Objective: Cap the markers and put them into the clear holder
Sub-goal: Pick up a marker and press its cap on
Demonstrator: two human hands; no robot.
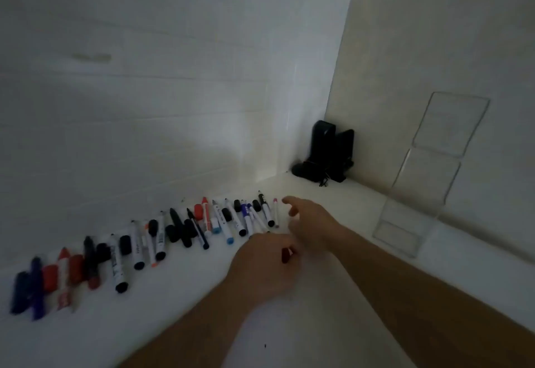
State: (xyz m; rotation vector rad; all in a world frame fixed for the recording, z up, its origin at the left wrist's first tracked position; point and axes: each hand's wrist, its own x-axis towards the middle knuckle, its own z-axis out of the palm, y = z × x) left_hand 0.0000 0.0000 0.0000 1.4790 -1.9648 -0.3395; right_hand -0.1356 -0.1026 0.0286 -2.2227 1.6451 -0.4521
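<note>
My left hand (265, 263) lay low over the white table (333, 333), fingers curled around a small dark red piece (286, 254), likely a cap, though blur hid its shape. My right hand (311, 227) reached just beyond it, index finger stretched forward, the other fingers loosely bent and holding nothing I could make out. A long row of markers (139, 246) and loose caps lay along the wall, from blue and red ones at far left to a thin pink marker (276, 212) beside my right fingertip. The clear holder (428, 182) stood upright and empty against the right wall, well apart from the row. A black object (330, 155) sat in the corner.
</note>
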